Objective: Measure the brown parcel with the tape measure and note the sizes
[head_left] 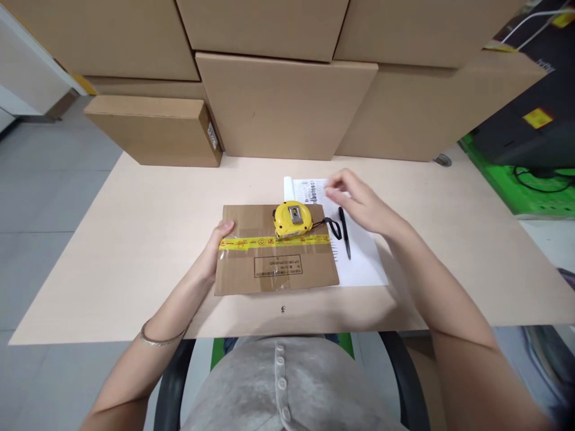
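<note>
A flat cardboard box (278, 272) with yellow printed tape across it lies in front of me. My left hand (215, 245) grips its left edge, the thumb on top and the other fingers hidden. On the box's upper part rests a yellow tape measure (287, 221), its black wrist strap (332, 227) hanging past the right edge. My right hand (354, 200) is over the sheets of paper (366, 263), right of the tape measure, with bent fingers and thumb apart and nothing seen between them. A black pen (345, 233) lies on the paper below that hand.
Large cardboard boxes (287, 108) stand stacked along the table's back edge. A smaller carton (153, 134) stands at the back left. At the right, a dark machine (530, 114) sits on a green surface (489, 173). The pale tabletop (112, 257) ends close to my body.
</note>
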### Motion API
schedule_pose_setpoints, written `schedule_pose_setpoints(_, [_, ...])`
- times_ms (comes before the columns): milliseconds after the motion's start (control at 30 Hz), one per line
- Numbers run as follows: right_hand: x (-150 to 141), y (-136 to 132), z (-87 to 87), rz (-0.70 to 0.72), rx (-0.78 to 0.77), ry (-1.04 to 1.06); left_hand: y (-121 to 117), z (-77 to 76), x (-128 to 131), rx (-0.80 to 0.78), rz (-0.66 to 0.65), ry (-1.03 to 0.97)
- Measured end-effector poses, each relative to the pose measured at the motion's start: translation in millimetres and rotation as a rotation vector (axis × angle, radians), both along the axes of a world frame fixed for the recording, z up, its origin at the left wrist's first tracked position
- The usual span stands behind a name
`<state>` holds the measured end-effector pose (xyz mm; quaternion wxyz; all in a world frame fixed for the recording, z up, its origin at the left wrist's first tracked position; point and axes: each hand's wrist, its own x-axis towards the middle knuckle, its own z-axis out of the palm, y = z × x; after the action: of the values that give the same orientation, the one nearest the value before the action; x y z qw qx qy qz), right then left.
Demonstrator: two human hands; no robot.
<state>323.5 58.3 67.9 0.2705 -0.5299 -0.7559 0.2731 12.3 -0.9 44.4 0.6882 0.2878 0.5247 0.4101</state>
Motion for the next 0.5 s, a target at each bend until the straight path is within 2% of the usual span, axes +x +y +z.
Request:
schedule_pose_setpoints(67, [23.2, -10.9, -7.4, -0.223, -0.122, -0.251, -0.3, 0.3, 0.2, 0.010, 0.011, 0.022])
schedule_pose_setpoints(100, [31.7, -17.4, -12.4, -0.279, -0.219, -0.411, -0.4, 0.2, 0.4, 0.015, 0.014, 0.030])
schedule_pose_setpoints(167, [40.7, -31.8, -24.9, -0.282, -0.395, -0.648, -0.2, -0.5, 0.6, 0.028, 0.017, 0.040])
schedule_pose_setpoints(200, [41.4, -39.2, -32.0, -0.261, -0.446, -0.702, -0.1, -1.2, 0.6, 0.035, 0.018, 0.042])
schedule_pose_setpoints(333, [32.8, -65.2, -58.3, -0.221, -0.464, -0.729, 0.6, -4.5, -0.5, 0.020, 0.001, 0.037])
schedule_pose_setpoints(500, [24.0, -86.2, -75.7, -0.279, -0.430, -0.686, -0.1, -3.5, -2.4, 0.046, 0.005, 0.074])
